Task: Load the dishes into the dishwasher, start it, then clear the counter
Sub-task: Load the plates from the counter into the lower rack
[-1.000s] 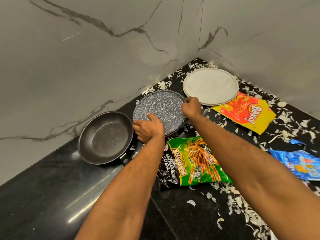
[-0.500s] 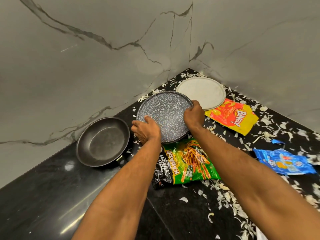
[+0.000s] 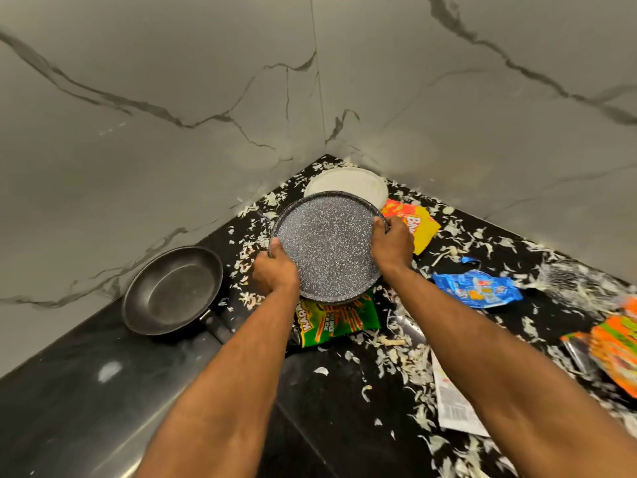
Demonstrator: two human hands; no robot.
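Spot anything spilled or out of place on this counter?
Yes. Pale shredded scraps litter the black counter around the corner, with loose snack wrappers: green, blue, yellow-red. Both hands, left and right, grip the speckled plate, tilted.

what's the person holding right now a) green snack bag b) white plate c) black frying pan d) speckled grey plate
d: the left hand and right hand grip opposite rims of the speckled grey plate, while the black frying pan sits untouched on the counter.

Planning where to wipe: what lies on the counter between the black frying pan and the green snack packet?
Head view: pale shredded scraps on black counter; left hand hangs above them.
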